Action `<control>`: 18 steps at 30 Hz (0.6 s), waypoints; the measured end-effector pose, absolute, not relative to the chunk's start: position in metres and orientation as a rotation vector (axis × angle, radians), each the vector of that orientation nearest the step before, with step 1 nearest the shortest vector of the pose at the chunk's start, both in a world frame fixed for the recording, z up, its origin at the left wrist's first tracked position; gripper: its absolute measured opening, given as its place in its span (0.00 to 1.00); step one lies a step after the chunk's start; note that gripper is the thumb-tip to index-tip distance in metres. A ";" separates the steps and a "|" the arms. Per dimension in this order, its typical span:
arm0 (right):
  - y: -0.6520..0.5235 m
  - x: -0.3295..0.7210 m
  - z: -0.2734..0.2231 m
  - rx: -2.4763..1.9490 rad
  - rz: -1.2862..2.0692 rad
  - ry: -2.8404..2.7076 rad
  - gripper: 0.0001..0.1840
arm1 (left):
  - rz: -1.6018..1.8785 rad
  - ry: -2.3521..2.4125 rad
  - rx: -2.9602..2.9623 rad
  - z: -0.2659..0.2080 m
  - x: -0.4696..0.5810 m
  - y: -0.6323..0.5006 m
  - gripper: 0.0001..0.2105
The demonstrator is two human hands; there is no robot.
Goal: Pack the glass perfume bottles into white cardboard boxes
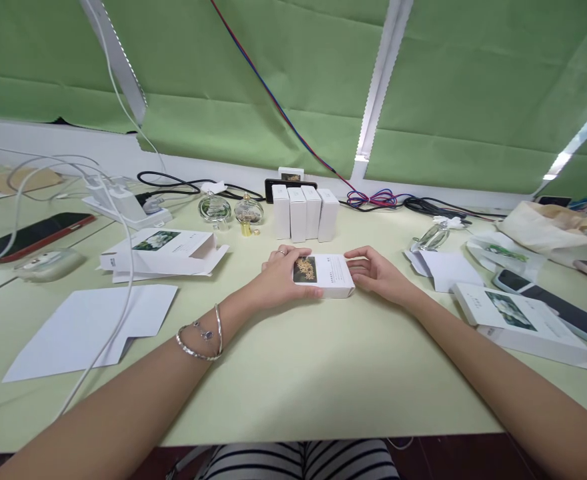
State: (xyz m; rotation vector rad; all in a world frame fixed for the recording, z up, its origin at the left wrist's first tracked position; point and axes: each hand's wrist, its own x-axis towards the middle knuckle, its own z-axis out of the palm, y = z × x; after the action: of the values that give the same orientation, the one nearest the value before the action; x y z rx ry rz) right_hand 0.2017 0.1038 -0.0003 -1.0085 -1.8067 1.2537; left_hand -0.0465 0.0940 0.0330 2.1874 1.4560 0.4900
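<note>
A flat white carton [334, 272] printed with a yellow flower picture lies on the table in front of me. My left hand [288, 275] grips its left end, thumb along the near edge and fingers over the far side. At the carton's right end is my right hand [373, 272], fingers apart and slightly bent; its fingertips are at the end face, and I cannot tell whether they press on it. Behind the carton, several narrow white boxes [297, 213] stand upright side by side. Two round glass bottles [248, 211] stand to their left, with a gold cap [245, 229] in front.
An opened white carton [173, 248] and a cut white sheet [93, 327] lie left. To the right are another glass bottle [433, 235], a white carton [516, 313] and a phone [558, 307]. A white cable [131, 267] crosses the left side; a power strip [138, 210] sits behind.
</note>
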 end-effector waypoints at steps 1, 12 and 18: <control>0.104 0.201 -0.001 -1.036 1.234 -1.805 0.20 | 0.491 1.453 2.187 0.033 -0.047 0.094 0.43; 0.101 0.194 0.002 -1.068 0.934 -1.930 0.18 | 0.507 1.438 2.186 0.032 -0.047 0.094 0.42; 0.096 0.194 0.006 -1.068 0.863 -2.006 0.22 | 0.486 1.444 2.179 0.035 -0.047 0.092 0.43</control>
State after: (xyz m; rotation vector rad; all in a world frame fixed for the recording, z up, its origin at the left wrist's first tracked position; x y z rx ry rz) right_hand 0.1937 0.0960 0.0057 -1.0680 -2.0065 0.8629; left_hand -0.0466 0.0917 0.0350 2.1789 1.4440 0.4857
